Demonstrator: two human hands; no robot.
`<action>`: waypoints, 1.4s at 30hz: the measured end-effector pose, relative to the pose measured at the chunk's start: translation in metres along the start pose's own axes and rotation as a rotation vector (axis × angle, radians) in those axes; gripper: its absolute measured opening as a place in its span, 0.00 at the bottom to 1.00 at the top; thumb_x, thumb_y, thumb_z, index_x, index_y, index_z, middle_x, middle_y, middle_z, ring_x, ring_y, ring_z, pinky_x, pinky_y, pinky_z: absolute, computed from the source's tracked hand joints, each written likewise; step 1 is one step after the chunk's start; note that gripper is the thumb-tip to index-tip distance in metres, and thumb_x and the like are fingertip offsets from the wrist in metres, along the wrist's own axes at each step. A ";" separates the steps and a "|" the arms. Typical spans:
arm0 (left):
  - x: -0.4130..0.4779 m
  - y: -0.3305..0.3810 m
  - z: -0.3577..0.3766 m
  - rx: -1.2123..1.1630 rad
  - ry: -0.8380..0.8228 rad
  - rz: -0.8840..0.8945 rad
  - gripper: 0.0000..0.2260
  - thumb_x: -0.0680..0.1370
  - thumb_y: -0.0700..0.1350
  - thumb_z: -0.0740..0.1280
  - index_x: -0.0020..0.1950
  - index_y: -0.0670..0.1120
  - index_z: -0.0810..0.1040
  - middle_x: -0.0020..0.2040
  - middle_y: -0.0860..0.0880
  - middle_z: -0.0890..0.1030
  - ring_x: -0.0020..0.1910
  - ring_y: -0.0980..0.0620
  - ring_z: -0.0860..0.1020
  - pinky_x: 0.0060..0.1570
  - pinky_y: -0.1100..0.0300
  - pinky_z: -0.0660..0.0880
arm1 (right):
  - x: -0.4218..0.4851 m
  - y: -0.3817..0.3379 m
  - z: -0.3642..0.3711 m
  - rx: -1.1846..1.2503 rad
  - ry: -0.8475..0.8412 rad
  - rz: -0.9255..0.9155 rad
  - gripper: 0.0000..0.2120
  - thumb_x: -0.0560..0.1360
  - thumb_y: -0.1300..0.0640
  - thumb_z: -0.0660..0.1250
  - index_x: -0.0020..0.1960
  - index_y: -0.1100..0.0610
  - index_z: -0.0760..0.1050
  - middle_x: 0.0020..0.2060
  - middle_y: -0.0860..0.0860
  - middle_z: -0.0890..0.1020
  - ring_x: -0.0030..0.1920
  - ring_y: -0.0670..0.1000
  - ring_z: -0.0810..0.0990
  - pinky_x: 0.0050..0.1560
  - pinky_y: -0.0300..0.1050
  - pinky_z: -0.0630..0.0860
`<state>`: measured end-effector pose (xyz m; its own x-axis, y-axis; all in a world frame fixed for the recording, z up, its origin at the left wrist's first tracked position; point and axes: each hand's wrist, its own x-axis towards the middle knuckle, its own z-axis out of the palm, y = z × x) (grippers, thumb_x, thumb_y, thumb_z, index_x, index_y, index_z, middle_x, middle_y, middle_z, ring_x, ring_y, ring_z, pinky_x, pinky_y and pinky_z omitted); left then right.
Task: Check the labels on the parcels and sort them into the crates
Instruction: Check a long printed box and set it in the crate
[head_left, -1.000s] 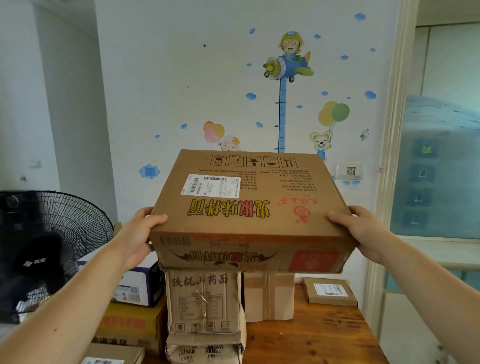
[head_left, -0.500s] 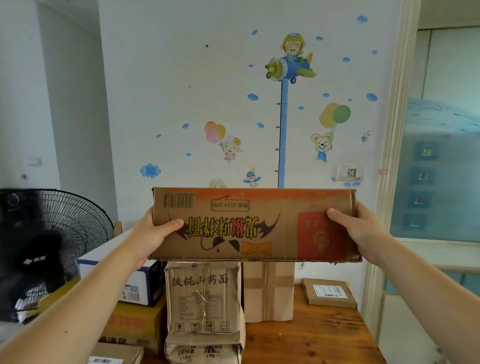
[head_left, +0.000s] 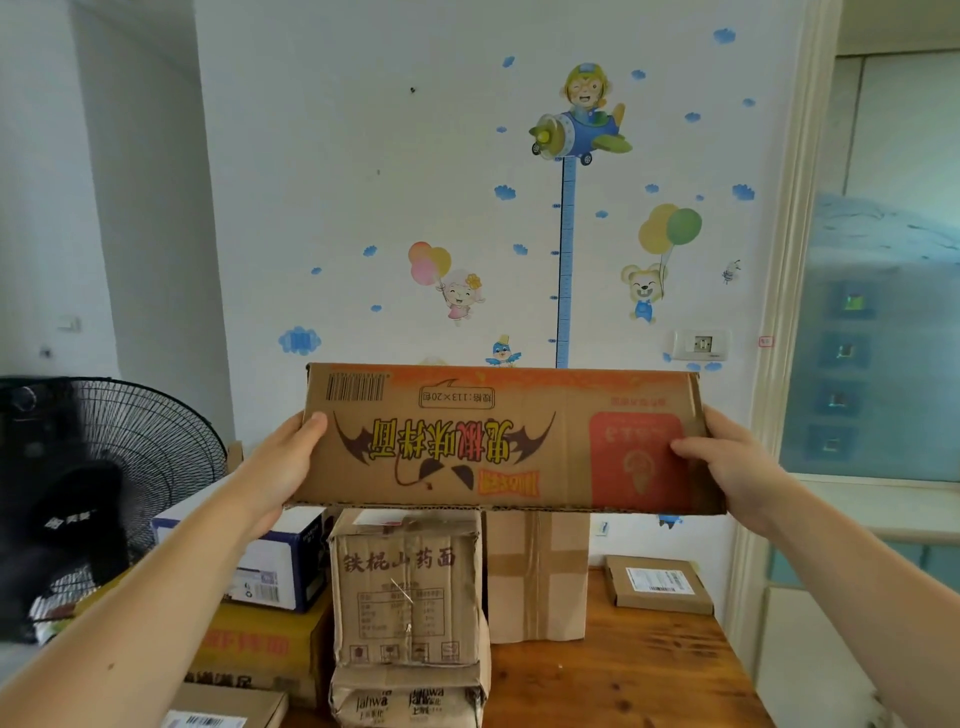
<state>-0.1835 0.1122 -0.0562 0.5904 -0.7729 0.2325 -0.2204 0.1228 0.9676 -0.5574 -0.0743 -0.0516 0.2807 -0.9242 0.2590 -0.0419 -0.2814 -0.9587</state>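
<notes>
A long printed carton (head_left: 498, 441) is held level in mid-air at chest height, its broad side face turned to the camera, the red and black lettering upside down and a barcode at the upper left corner. The left hand (head_left: 280, 467) clasps the carton's left end and the right hand (head_left: 727, 462) its right end. On each side the thumb lies across the near face, while the other fingers (head_left: 691, 448) wrap behind the cardboard and are mostly hidden, so both hands are clamped on the box with the carton between them.

Directly below and behind it, a wooden desk (head_left: 649, 675) carries more parcels: a worn brown box (head_left: 408, 587) stacked on a crumpled paper-wrapped parcel (head_left: 410, 696), a plain taped box (head_left: 537, 571) just to the right, and a flat labelled parcel (head_left: 657, 582) near the desk's far right corner. To the left, a blue-and-white box (head_left: 280, 566) sits on a yellow carton (head_left: 260, 649), with another labelled parcel (head_left: 223, 714) at the bottom edge. A black fan (head_left: 130, 467) stands at far left. Cartoon stickers and a blue height chart (head_left: 565, 260) decorate the white wall behind.
</notes>
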 end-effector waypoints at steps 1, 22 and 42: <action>0.001 0.000 -0.002 0.016 -0.005 0.007 0.17 0.84 0.54 0.55 0.70 0.51 0.71 0.59 0.49 0.81 0.60 0.49 0.77 0.67 0.47 0.69 | 0.000 -0.001 -0.001 0.018 -0.009 -0.002 0.16 0.80 0.66 0.61 0.61 0.48 0.74 0.51 0.52 0.84 0.50 0.55 0.83 0.44 0.51 0.79; -0.014 0.002 0.010 -0.046 -0.067 0.024 0.15 0.82 0.48 0.60 0.69 0.49 0.70 0.62 0.44 0.78 0.57 0.48 0.76 0.52 0.52 0.74 | 0.011 0.020 -0.003 -0.030 0.092 -0.066 0.22 0.74 0.57 0.73 0.64 0.49 0.69 0.54 0.49 0.80 0.55 0.53 0.79 0.52 0.49 0.75; -0.004 -0.003 -0.003 -0.080 -0.037 -0.067 0.15 0.82 0.41 0.60 0.69 0.47 0.70 0.60 0.42 0.78 0.58 0.43 0.75 0.58 0.44 0.72 | 0.017 0.021 -0.009 -0.107 0.077 0.068 0.38 0.75 0.63 0.70 0.79 0.53 0.55 0.67 0.53 0.73 0.63 0.57 0.75 0.69 0.61 0.69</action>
<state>-0.1830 0.1172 -0.0600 0.5722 -0.8034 0.1644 -0.1176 0.1180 0.9860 -0.5617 -0.0984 -0.0665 0.1990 -0.9582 0.2057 -0.1614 -0.2391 -0.9575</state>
